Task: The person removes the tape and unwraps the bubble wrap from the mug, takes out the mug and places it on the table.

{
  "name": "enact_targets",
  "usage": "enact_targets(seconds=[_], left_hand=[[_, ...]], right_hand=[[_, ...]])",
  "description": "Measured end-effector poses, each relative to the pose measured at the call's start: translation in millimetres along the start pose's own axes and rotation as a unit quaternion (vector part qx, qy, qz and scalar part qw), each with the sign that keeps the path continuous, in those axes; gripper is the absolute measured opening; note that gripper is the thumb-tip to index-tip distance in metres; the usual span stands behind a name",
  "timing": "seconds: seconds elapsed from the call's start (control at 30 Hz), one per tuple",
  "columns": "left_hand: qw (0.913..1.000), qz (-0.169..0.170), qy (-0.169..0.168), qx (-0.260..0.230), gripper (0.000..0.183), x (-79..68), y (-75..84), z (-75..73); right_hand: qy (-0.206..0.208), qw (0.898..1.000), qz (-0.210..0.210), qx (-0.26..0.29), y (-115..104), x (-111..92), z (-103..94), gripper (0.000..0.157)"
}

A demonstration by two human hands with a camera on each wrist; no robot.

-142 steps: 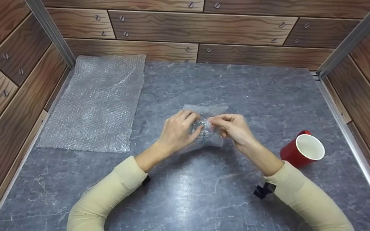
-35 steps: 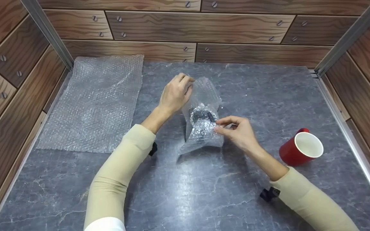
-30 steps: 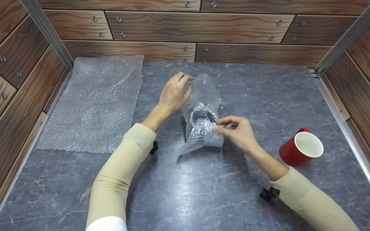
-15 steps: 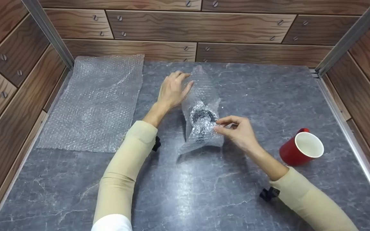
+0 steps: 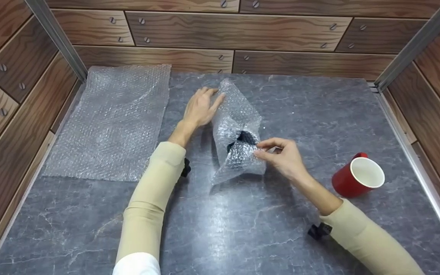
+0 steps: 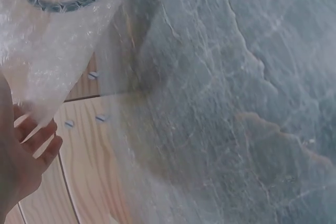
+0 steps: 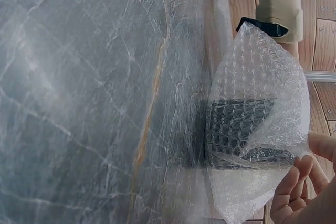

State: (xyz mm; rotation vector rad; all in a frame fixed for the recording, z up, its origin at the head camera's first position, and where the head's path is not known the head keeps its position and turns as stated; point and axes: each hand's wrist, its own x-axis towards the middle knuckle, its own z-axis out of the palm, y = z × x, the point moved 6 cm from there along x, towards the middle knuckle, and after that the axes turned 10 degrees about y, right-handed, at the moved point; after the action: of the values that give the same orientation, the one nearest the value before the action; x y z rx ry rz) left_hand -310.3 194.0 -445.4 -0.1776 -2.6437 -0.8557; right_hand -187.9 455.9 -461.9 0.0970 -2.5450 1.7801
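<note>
A sheet of bubble wrap (image 5: 237, 103) is folded around a dark, cup-like object (image 5: 246, 136) near the table's middle. Its round rim shows through the wrap in the left wrist view, and its dark side (image 7: 236, 121) in the right wrist view. At the wrap's far left edge is my left hand (image 5: 199, 107), fingers loosely extended against the raised flap. My right hand (image 5: 285, 156) pinches the near flap between thumb and fingertips, beside the cup-like object's rim. A red mug (image 5: 351, 179) with a white inside stands tilted-looking to the right of my right hand.
A second, flat sheet of bubble wrap (image 5: 109, 122) lies on the left of the grey marbled table (image 5: 220, 221). Wood-patterned walls (image 5: 239, 30) and metal rails (image 5: 422, 168) bound the table on the back and sides.
From both hands together at the wrap, my left hand has gone to its far end. Over the last second it moves left, and the far flap swings left, partly over the rim. My right hand stays put.
</note>
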Motion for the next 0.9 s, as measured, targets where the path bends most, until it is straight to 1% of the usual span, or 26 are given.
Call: enact_targets(seconds=[0.13,0.27,0.37,0.6,0.77,0.9], left_hand=[[0.9999,-0.008,-0.009,-0.002,0.063,-0.7,-4.9,2.9],[0.9998,-0.009,-0.015,-0.006,0.064,-2.1,-4.3,3.1],[0.9999,0.002,-0.008,-0.011,0.064,-4.0,-1.5,1.4],[0.9988,0.037,0.030,-0.012,0.062,-12.9,7.0,-5.9],[0.9977,0.057,0.036,0.002,0.063,-23.5,13.2,-9.6],[0.9964,0.075,0.038,0.013,0.063,-33.1,16.6,-10.8]], right_hand=[[-0.002,1.000,0.004,0.002,0.3,-0.6,0.4,0.032],[-0.002,1.000,0.004,0.004,0.4,-0.6,0.4,0.032],[-0.001,1.000,0.002,0.002,0.8,-0.3,0.1,0.032],[-0.002,1.000,0.006,-0.005,1.3,0.0,-1.0,0.031],[-0.003,1.000,0.016,-0.003,1.0,-1.5,-1.6,0.031],[-0.003,1.000,0.015,-0.001,1.6,-1.8,-1.3,0.032]])
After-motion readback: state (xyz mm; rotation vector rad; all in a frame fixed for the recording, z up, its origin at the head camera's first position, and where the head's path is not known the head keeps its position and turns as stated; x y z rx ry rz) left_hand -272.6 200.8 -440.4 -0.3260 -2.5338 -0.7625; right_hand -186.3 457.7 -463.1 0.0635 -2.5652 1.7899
